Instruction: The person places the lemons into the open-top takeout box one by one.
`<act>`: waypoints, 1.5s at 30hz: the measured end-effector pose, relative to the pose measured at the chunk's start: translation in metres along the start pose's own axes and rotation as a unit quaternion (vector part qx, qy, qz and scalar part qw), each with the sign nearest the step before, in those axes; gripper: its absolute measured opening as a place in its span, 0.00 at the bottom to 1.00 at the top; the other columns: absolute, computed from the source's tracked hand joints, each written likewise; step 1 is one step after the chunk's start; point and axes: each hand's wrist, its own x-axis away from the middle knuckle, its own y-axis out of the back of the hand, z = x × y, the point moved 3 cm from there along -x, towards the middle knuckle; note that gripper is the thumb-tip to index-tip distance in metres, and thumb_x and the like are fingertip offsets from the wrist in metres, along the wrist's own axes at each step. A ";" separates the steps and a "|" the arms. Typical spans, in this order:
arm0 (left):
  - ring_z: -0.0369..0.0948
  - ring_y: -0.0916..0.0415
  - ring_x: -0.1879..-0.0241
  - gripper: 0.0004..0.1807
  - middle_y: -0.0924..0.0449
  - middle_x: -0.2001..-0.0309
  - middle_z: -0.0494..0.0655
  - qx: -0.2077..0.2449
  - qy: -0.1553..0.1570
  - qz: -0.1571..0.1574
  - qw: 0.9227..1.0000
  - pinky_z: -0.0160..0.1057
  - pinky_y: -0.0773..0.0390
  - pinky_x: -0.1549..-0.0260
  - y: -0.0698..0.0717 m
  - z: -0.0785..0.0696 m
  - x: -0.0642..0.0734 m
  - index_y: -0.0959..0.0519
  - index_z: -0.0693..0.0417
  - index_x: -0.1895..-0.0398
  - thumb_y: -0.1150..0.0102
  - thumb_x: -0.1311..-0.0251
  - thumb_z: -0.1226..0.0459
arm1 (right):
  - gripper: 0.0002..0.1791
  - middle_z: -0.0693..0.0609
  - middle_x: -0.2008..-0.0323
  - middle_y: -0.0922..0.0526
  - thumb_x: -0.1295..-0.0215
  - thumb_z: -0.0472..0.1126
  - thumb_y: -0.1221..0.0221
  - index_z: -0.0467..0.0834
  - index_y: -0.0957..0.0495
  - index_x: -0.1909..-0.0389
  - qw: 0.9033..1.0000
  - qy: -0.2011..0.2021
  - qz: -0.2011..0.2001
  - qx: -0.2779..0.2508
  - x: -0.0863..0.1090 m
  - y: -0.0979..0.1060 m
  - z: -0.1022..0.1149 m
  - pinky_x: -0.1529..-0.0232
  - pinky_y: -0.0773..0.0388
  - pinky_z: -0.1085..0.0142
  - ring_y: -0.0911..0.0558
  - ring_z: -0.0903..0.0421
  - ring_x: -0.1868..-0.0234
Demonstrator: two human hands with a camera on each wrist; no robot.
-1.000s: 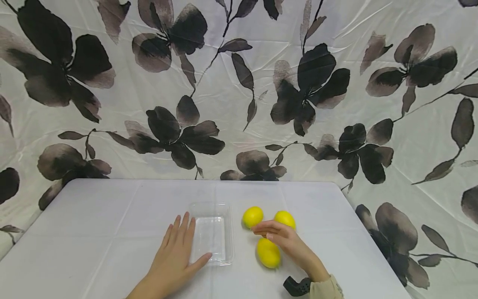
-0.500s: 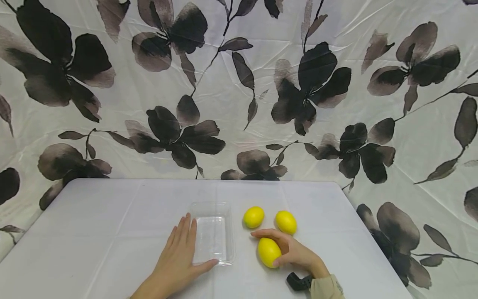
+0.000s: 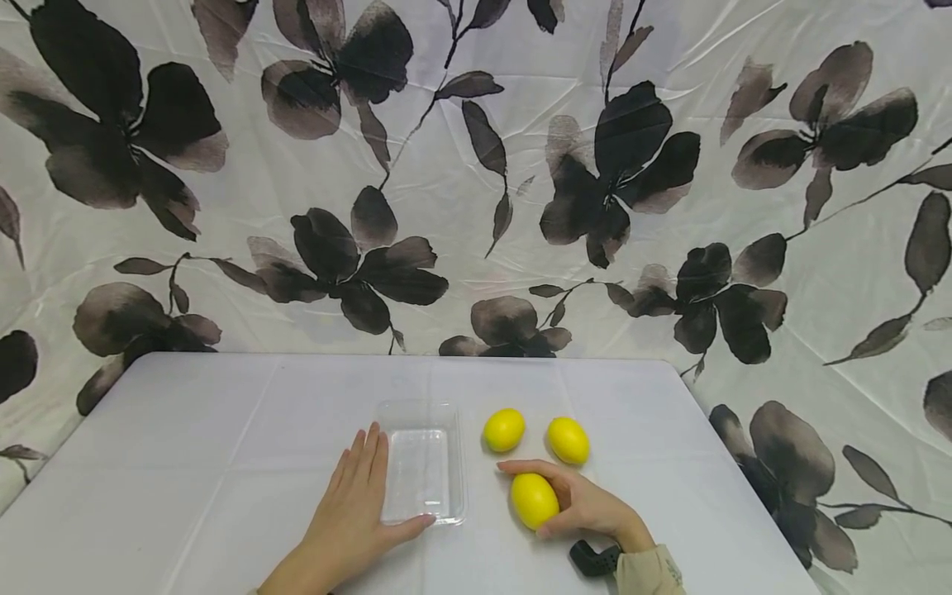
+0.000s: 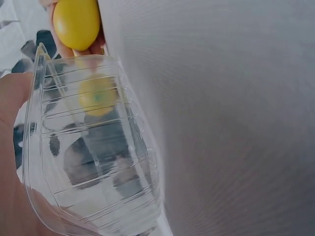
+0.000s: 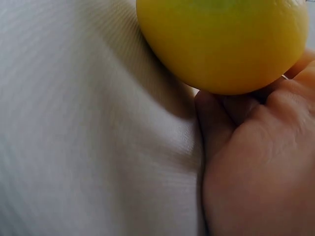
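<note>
The right hand [image 3: 587, 502] curls round the nearest lemon [image 3: 533, 500], while the left hand [image 3: 345, 519], straight-fingered, apparently steadies the box [image 3: 421, 463] from eight o'clock.

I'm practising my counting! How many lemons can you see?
3. The right hand grips the front lemon; the back-left lemon and the back-right lemon lie farther away on the white table.

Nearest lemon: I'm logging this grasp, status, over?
Right hand curled round nearest lemon. Left hand straight-fingered against clear container. No object seen between lemon and container.
</note>
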 end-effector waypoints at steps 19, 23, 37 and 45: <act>0.56 0.60 0.23 0.69 0.56 0.23 0.64 0.030 0.003 -0.005 1.000 0.55 0.54 0.26 0.003 0.000 0.000 0.49 0.72 0.25 0.42 0.53 0.26 | 0.47 0.43 0.27 0.38 0.48 0.29 0.30 0.42 0.39 0.26 0.999 0.016 -0.033 0.014 -0.002 -0.002 0.001 0.29 0.44 0.71 0.41 0.47 0.26; 0.57 0.60 0.23 0.69 0.57 0.23 0.64 0.032 0.002 -0.006 0.999 0.57 0.53 0.27 0.003 -0.001 0.000 0.49 0.72 0.25 0.43 0.53 0.25 | 0.49 0.42 0.25 0.41 0.50 0.29 0.32 0.41 0.42 0.25 1.000 0.025 -0.017 0.008 -0.002 -0.001 0.002 0.28 0.46 0.70 0.44 0.46 0.25; 0.57 0.60 0.23 0.68 0.56 0.23 0.64 0.034 -0.002 -0.008 0.999 0.54 0.56 0.26 0.002 0.000 0.001 0.49 0.72 0.25 0.42 0.52 0.26 | 0.46 0.43 0.30 0.33 0.50 0.26 0.31 0.43 0.36 0.28 0.999 0.019 -0.029 0.007 -0.003 0.000 -0.002 0.30 0.41 0.70 0.37 0.48 0.29; 0.57 0.61 0.23 0.69 0.57 0.23 0.64 0.039 0.003 -0.002 0.999 0.53 0.58 0.26 0.001 0.000 0.001 0.50 0.72 0.25 0.43 0.52 0.26 | 0.46 0.46 0.31 0.31 0.51 0.31 0.27 0.45 0.35 0.29 0.998 0.004 -0.030 0.052 -0.002 0.000 0.001 0.29 0.44 0.69 0.35 0.50 0.30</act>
